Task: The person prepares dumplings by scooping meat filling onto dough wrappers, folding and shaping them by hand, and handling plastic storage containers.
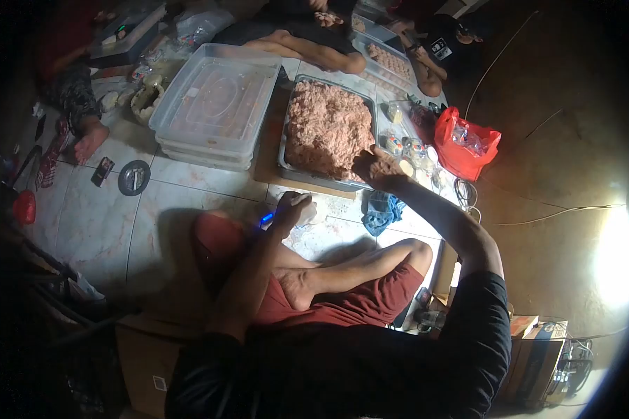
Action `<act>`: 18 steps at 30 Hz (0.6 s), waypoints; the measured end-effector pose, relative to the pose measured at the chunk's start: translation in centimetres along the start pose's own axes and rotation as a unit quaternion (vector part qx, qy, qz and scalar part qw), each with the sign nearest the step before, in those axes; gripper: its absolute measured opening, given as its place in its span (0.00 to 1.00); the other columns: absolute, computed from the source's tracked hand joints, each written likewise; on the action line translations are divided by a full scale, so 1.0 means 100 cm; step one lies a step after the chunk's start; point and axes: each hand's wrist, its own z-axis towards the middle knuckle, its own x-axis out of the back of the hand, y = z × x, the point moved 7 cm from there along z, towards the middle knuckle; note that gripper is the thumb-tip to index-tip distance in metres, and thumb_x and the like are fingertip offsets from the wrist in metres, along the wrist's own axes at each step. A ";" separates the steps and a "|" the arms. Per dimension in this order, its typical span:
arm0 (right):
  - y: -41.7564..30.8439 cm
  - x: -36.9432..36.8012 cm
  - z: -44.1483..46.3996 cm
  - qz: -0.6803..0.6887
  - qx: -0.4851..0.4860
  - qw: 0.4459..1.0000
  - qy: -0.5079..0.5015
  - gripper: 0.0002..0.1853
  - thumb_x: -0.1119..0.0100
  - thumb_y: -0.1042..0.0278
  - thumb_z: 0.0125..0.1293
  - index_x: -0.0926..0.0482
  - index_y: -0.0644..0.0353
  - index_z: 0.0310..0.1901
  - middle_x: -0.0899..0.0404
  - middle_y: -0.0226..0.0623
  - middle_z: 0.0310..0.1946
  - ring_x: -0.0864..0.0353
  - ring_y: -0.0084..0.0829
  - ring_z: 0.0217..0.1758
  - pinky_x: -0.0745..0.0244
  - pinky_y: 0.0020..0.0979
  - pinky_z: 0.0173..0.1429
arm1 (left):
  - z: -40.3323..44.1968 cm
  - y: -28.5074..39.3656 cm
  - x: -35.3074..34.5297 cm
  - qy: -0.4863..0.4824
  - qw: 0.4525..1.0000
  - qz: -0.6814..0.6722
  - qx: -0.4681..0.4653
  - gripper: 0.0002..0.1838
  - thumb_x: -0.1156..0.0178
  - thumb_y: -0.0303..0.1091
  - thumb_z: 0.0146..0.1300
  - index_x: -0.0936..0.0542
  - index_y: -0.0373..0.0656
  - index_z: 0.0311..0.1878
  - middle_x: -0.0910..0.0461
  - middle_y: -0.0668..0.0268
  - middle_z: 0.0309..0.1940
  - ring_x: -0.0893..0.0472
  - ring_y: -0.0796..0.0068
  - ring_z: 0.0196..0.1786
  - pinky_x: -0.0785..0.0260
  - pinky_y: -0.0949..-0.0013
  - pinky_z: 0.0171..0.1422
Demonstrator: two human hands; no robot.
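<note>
A large tray (281, 150) holds a heap of pinkish minced meat (328, 122). My right hand (381, 170) is at the tray's near right corner, against the edge of the meat, thumb apart from the fingers. Nothing shows clearly in it. Closer to my lap, my left hand (291, 208) is closed around something pale and small, whose kind I cannot make out. Beside that hand a whitish, crumpled sheet-like thing (316, 211) shows on the floor. A blue cloth (382, 213) lies below my right forearm.
Stacked clear plastic boxes (213, 105) stand left of the tray. To the right are a red plastic bag (466, 146) and several small containers (416, 146). A round dark dish (134, 178) lies on the tiles. Other people sit opposite, near a box of shaped meat pieces (388, 61).
</note>
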 end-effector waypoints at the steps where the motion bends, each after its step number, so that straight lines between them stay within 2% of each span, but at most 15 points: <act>1: 0.008 0.003 0.001 -0.006 -0.001 1.000 0.001 0.05 0.48 0.65 0.66 0.20 0.48 0.37 0.23 0.26 0.38 0.25 0.28 0.52 0.37 0.36 0.58 | 0.001 0.000 -0.002 -0.002 1.000 -0.002 -0.006 0.21 0.30 0.42 0.61 0.23 0.37 0.49 0.18 0.58 0.40 0.19 0.69 0.46 0.26 0.64 0.48; 3: 0.025 0.023 -0.002 -0.037 -0.030 0.997 0.055 0.05 0.48 0.65 0.67 0.22 0.49 0.39 0.23 0.28 0.38 0.25 0.29 0.54 0.37 0.36 0.57 | -0.005 0.000 -0.007 0.018 0.997 0.021 -0.070 0.22 0.29 0.37 0.60 0.23 0.35 0.52 0.18 0.58 0.41 0.19 0.69 0.45 0.25 0.64 0.49; 4: 0.022 0.026 -0.001 -0.036 -0.030 0.998 0.051 0.05 0.48 0.65 0.67 0.22 0.49 0.39 0.23 0.28 0.38 0.25 0.29 0.54 0.37 0.36 0.57 | -0.006 -0.001 -0.009 0.020 0.995 0.039 -0.091 0.20 0.31 0.32 0.60 0.24 0.34 0.52 0.18 0.61 0.37 0.19 0.71 0.40 0.24 0.65 0.46; 5: 0.016 0.021 0.004 -0.067 -0.034 0.997 0.014 0.05 0.48 0.65 0.67 0.22 0.49 0.40 0.23 0.28 0.38 0.24 0.29 0.53 0.36 0.36 0.58 | -0.005 -0.005 -0.008 0.020 0.995 0.038 -0.088 0.20 0.31 0.32 0.60 0.24 0.34 0.52 0.18 0.61 0.37 0.19 0.71 0.40 0.24 0.65 0.46; 7: 0.004 0.006 0.011 -0.124 -0.049 0.989 -0.058 0.05 0.48 0.65 0.67 0.22 0.48 0.41 0.23 0.29 0.38 0.23 0.28 0.51 0.36 0.35 0.59 | -0.003 -0.016 -0.021 -0.113 0.991 -0.062 -0.025 0.19 0.32 0.30 0.61 0.24 0.34 0.53 0.19 0.64 0.32 0.20 0.74 0.34 0.24 0.67 0.41; 8: -0.006 -0.017 0.011 -0.059 -0.022 0.996 -0.058 0.04 0.47 0.65 0.67 0.22 0.48 0.38 0.23 0.28 0.37 0.22 0.29 0.48 0.36 0.36 0.60 | -0.003 -0.016 -0.019 -0.116 0.991 -0.057 -0.024 0.19 0.32 0.30 0.61 0.24 0.34 0.53 0.19 0.64 0.32 0.20 0.74 0.34 0.24 0.67 0.41; 9: 0.000 -0.013 0.009 -0.058 -0.026 0.996 -0.057 0.04 0.47 0.65 0.67 0.22 0.48 0.38 0.23 0.28 0.37 0.22 0.29 0.48 0.36 0.36 0.60 | -0.002 -0.020 -0.018 -0.119 0.991 -0.063 -0.006 0.17 0.33 0.29 0.62 0.24 0.33 0.52 0.20 0.65 0.30 0.21 0.75 0.32 0.25 0.68 0.38; 11: 0.023 0.009 0.008 -0.026 -0.022 0.999 -0.034 0.04 0.47 0.66 0.66 0.23 0.49 0.37 0.23 0.28 0.36 0.23 0.29 0.47 0.36 0.38 0.61 | 0.002 -0.018 -0.021 -0.117 0.990 -0.077 0.008 0.15 0.35 0.28 0.63 0.23 0.33 0.51 0.20 0.66 0.28 0.22 0.77 0.29 0.25 0.69 0.35; 12: 0.034 0.014 0.011 -0.030 -0.065 0.997 -0.005 0.03 0.47 0.67 0.65 0.22 0.49 0.35 0.23 0.28 0.35 0.22 0.30 0.47 0.36 0.41 0.62 | 0.000 -0.014 -0.020 -0.097 0.993 -0.069 0.009 0.12 0.36 0.28 0.65 0.23 0.34 0.48 0.21 0.66 0.27 0.22 0.77 0.28 0.26 0.69 0.33; 13: 0.028 0.008 0.008 -0.028 -0.063 0.998 -0.008 0.03 0.47 0.67 0.65 0.22 0.49 0.35 0.23 0.28 0.35 0.22 0.30 0.47 0.36 0.41 0.62 | -0.003 -0.010 -0.019 -0.077 0.995 -0.062 0.012 0.09 0.37 0.28 0.66 0.23 0.34 0.45 0.21 0.66 0.26 0.22 0.77 0.28 0.27 0.70 0.32; 14: 0.014 0.016 0.002 -0.093 -0.037 0.991 0.093 0.03 0.46 0.67 0.65 0.22 0.49 0.35 0.23 0.28 0.34 0.22 0.31 0.47 0.37 0.44 0.61 | -0.008 -0.005 -0.019 -0.077 0.995 -0.065 0.014 0.09 0.37 0.28 0.66 0.23 0.34 0.45 0.21 0.66 0.26 0.22 0.77 0.28 0.27 0.70 0.32; 16: 0.016 -0.016 0.011 0.065 -0.092 0.994 0.002 0.04 0.46 0.67 0.65 0.21 0.51 0.35 0.23 0.30 0.33 0.21 0.34 0.42 0.36 0.55 0.61 | -0.016 0.010 -0.029 -0.169 0.978 -0.125 0.019 0.03 0.39 0.26 0.68 0.23 0.37 0.40 0.22 0.66 0.25 0.22 0.77 0.27 0.28 0.71 0.31; 17: 0.024 -0.017 0.011 0.064 -0.093 0.994 0.006 0.04 0.46 0.67 0.65 0.21 0.51 0.35 0.23 0.30 0.33 0.21 0.34 0.42 0.36 0.55 0.61 | -0.013 0.011 -0.027 -0.169 0.978 -0.122 0.016 0.03 0.39 0.26 0.68 0.23 0.37 0.40 0.22 0.66 0.25 0.22 0.77 0.27 0.28 0.71 0.31; 18: 0.040 -0.025 0.003 0.137 -0.147 0.979 -0.020 0.05 0.46 0.66 0.65 0.21 0.53 0.33 0.23 0.31 0.32 0.20 0.36 0.41 0.32 0.54 0.58 | -0.010 0.002 -0.027 -0.184 0.977 -0.111 0.017 0.04 0.39 0.28 0.69 0.23 0.38 0.40 0.22 0.66 0.25 0.22 0.75 0.27 0.28 0.71 0.30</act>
